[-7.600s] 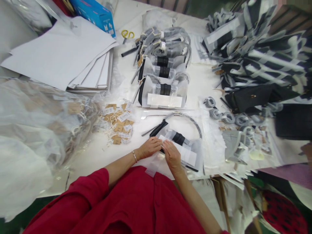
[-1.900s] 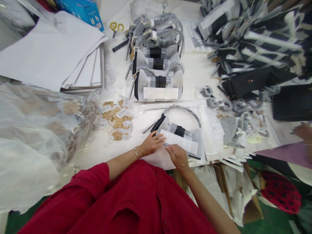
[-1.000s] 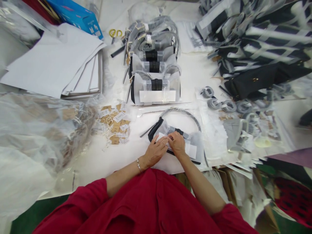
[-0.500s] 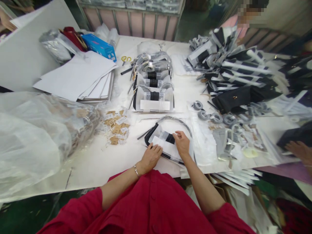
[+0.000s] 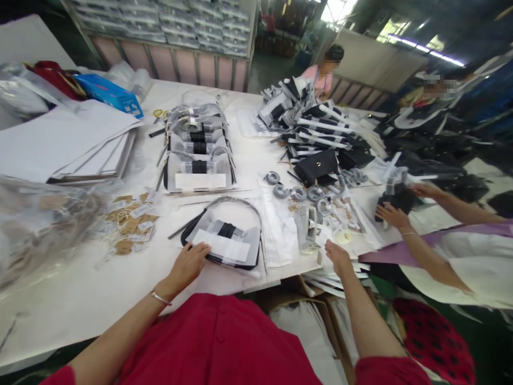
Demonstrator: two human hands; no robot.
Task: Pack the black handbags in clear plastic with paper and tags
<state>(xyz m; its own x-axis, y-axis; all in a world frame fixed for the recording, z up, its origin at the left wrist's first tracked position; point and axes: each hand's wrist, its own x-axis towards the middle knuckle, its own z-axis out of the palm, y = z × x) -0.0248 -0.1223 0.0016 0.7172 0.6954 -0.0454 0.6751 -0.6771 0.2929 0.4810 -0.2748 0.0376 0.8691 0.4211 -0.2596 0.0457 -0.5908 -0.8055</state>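
Observation:
A black handbag with a curved strap lies in front of me, partly covered by translucent wrapping. A white paper strip crosses its front below a black band. My left hand rests on the bag's lower left edge, fingers stretched out and touching the strip's left end. Away from the bag to the right, my right hand is beside a grey tape dispenser. Its fingers are drawn together; whatever may be between them is too small to make out.
Wrapped bags stand in a row behind. Brown tags lie left, near plastic sheeting and white sheets. Coiled grey straps and piled black bags are right. A co-worker's hands handle a black item.
My right hand has left the bag and moved right to the tape dispenser. My left hand stays at the bag's lower left. The camera view has swung to the right.

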